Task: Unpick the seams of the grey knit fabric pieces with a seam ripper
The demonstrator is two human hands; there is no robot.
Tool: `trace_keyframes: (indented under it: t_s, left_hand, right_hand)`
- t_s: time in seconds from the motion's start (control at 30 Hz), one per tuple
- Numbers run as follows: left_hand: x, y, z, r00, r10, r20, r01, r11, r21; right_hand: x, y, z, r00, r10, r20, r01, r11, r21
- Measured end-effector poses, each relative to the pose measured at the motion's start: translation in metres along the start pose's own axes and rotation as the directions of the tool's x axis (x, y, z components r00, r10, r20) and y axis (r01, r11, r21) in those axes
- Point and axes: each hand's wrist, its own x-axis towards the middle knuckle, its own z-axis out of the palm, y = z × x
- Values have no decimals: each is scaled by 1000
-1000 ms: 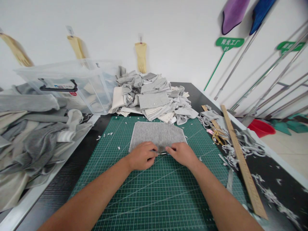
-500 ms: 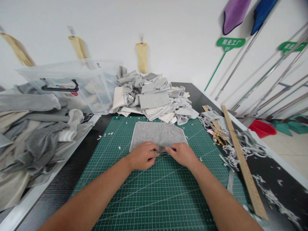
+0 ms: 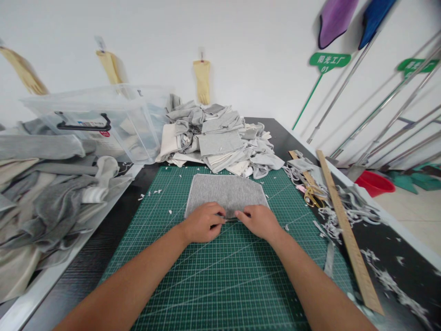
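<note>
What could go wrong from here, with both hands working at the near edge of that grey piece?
1. The left hand and right hand pinch the near edge of the grey fabric piece; a pull could skew it on the cutting mat.
2. A small dark tool sits between the fingertips; it might nick a finger.

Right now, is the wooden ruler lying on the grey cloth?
No, the ruler lies off to the right by the mat's edge, apart from the grey cloth under both hands.

Left hand, right hand, fingertips together
</note>
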Motion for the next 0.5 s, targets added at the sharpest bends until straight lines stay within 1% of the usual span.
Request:
trace_keyframes:
  t_s: [0.17, 0.5]
  left_hand:
    - [1, 0, 0, 1000, 1, -27, -1, 1000, -20]
    - [1, 1, 0, 1000, -7, -13, 7, 999, -36]
  right_hand:
    - [0, -2, -1, 999, 26, 19, -26, 999, -26]
    - [0, -4, 0, 998, 56, 26, -54, 998, -43]
